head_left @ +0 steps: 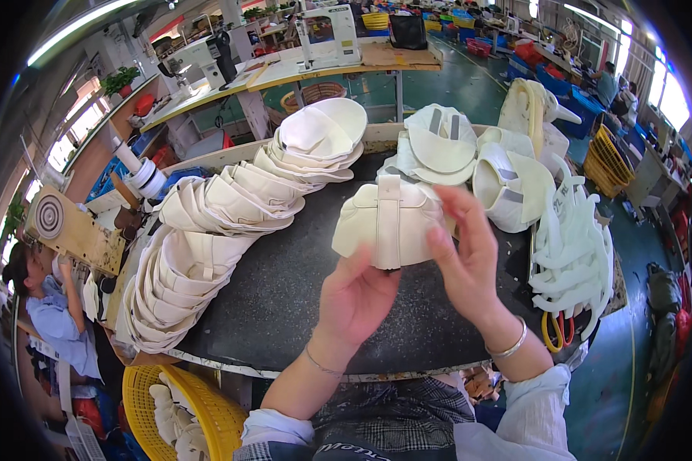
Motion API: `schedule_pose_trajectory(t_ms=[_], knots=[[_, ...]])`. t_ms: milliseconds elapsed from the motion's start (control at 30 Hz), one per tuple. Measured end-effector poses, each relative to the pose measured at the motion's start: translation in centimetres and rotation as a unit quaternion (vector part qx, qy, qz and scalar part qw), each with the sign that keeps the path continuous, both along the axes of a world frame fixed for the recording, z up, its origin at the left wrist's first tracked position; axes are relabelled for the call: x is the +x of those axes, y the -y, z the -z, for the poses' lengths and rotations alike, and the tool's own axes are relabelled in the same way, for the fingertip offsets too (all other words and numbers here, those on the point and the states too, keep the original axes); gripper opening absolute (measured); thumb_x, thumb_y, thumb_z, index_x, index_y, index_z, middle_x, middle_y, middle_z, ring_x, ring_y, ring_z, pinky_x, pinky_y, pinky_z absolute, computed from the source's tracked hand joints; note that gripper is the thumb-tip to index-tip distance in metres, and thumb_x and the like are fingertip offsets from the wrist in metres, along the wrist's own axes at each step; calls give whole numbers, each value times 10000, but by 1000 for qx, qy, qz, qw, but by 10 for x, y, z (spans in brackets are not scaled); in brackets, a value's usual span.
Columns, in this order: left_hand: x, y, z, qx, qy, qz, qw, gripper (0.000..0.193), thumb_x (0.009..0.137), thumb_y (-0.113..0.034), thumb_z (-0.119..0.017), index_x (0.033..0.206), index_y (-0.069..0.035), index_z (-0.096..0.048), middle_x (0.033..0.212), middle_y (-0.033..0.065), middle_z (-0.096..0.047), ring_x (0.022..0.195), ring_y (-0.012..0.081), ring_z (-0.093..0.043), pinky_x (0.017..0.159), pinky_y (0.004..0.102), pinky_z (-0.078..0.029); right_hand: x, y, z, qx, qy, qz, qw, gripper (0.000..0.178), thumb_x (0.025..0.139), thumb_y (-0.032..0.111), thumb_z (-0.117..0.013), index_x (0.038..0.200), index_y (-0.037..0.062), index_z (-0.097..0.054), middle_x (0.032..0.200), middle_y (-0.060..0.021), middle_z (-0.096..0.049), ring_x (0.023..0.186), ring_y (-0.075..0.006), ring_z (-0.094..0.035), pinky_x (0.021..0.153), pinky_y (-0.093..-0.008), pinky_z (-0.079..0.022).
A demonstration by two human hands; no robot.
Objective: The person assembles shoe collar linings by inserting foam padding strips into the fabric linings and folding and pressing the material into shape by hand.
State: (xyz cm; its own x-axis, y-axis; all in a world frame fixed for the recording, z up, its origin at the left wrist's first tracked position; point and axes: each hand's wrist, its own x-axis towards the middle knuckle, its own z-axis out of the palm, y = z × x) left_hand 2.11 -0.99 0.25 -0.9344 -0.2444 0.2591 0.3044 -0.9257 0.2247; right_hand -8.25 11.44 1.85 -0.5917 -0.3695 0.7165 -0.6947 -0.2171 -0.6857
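Over the middle of the dark worktable I hold up a white shoe upper, a stitched band running down its centre. My left hand grips its lower edge between thumb and fingers. My right hand is at its right side, thumb on the front and fingers curled round the edge, slightly blurred. To the left, a long curved row of nested white uppers leans in overlapping stacks. Beyond my hands lie more white uppers with grey patches, and others stand to the right.
White bent strips hang in a bundle at the table's right edge, above yellow- and red-handled scissors. A yellow basket holding white pieces stands at the lower left. A co-worker sits at left; a sewing machine stands at the back.
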Motion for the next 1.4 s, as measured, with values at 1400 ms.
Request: schedule_pose_trajectory(t_ms=[1400], knots=[[23, 17, -19, -388, 495, -26, 777, 356, 900, -247, -655, 1168, -26, -580, 1079, 96, -631, 1078, 201, -603, 927, 340, -482, 11, -13, 16, -300, 387, -185, 852, 253, 955, 147, -568, 1153, -7, -607, 1121, -89, -653, 1023, -162, -623, 898, -311, -492]])
